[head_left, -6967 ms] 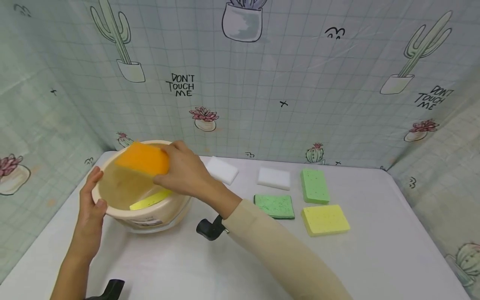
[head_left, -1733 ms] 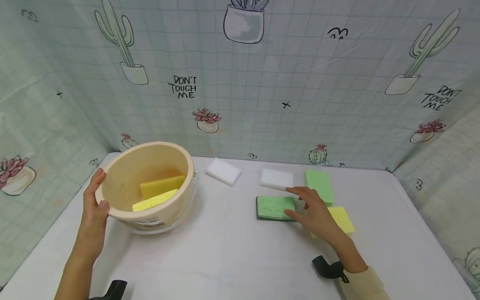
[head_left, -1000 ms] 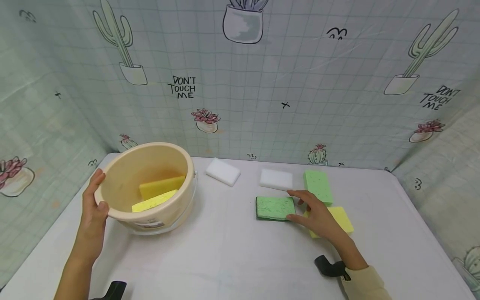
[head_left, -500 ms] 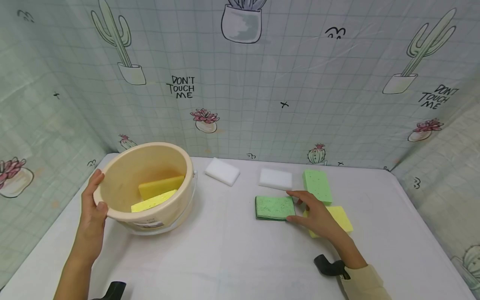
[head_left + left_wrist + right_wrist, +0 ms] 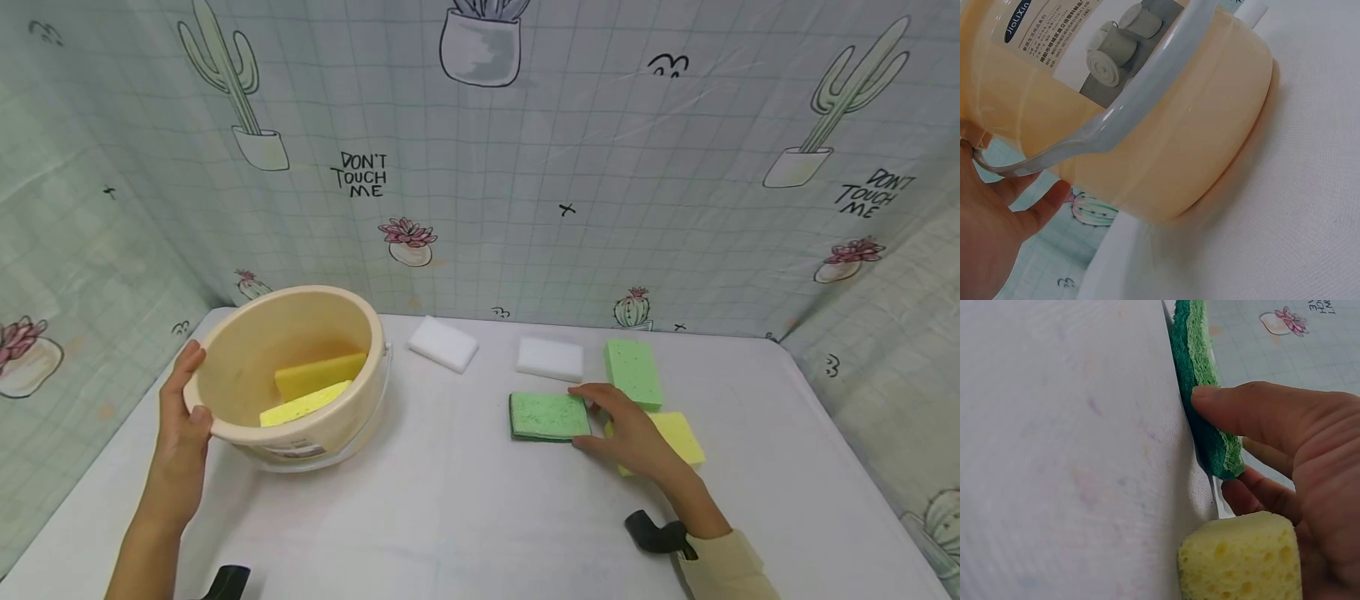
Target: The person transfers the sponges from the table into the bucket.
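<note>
A cream bucket (image 5: 247, 342) leans toward me on the left of the table, its far-left rim held by my left hand (image 5: 180, 450) with thumb and fingers. Inside it lie two yellow sponges, a darker one (image 5: 318, 377) behind a brighter one (image 5: 303, 405). My right hand (image 5: 641, 442) pinches the right end of a green scrub sponge (image 5: 547, 415) flat on the table. The right wrist view shows the thumb on one edge of that sponge's dark scouring layer (image 5: 1182, 362) and fingers on the opposite side. Beneath my right hand sits a yellow sponge (image 5: 681, 440), partly hidden.
Two white sponges, a left one (image 5: 443, 343) and a right one (image 5: 550, 359), lie near the back edge. A light green sponge (image 5: 634, 373) is just behind my right hand. A printed cloth (image 5: 480, 192) hangs behind the white table (image 5: 465, 517).
Seven seconds ago my right hand held an orange-yellow sponge over the bucket; that sponge is now inside. My right hand has moved right and its fingers have closed onto the green scrub sponge.
</note>
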`<act>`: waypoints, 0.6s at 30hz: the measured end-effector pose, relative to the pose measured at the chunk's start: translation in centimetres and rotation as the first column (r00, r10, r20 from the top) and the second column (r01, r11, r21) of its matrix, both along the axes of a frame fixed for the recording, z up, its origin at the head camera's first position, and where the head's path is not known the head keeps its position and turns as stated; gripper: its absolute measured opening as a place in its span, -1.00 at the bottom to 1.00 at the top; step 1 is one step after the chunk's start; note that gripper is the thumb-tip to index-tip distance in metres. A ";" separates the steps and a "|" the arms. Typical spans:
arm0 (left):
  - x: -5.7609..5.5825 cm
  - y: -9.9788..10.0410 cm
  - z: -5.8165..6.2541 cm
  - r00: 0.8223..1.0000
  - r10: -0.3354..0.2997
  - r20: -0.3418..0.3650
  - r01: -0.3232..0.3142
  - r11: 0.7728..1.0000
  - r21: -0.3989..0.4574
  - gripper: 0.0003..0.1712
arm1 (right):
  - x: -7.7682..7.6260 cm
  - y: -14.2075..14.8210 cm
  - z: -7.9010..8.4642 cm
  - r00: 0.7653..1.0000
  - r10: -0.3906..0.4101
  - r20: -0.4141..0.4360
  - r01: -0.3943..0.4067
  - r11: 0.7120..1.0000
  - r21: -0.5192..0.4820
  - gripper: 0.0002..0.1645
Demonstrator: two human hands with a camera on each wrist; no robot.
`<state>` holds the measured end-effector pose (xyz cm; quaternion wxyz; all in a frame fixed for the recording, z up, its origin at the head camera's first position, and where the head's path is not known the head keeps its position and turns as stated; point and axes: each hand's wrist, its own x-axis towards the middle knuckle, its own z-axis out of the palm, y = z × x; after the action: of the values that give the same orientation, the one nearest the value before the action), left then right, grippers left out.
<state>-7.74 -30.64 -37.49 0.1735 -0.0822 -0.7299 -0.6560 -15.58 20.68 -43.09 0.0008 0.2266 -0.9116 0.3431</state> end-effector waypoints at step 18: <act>0.0 -0.1 -0.1 1.000 -0.001 -0.013 0.000 1.000 -0.021 -0.32 | 0.2 -0.3 0.5 0.998 -0.020 -0.067 0.016 0.998 -0.064 -0.22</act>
<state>-7.75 -30.74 -37.56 0.1773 -0.0885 -0.7356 -0.6478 -15.42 20.39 -42.61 0.0420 0.2296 -0.9017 0.3639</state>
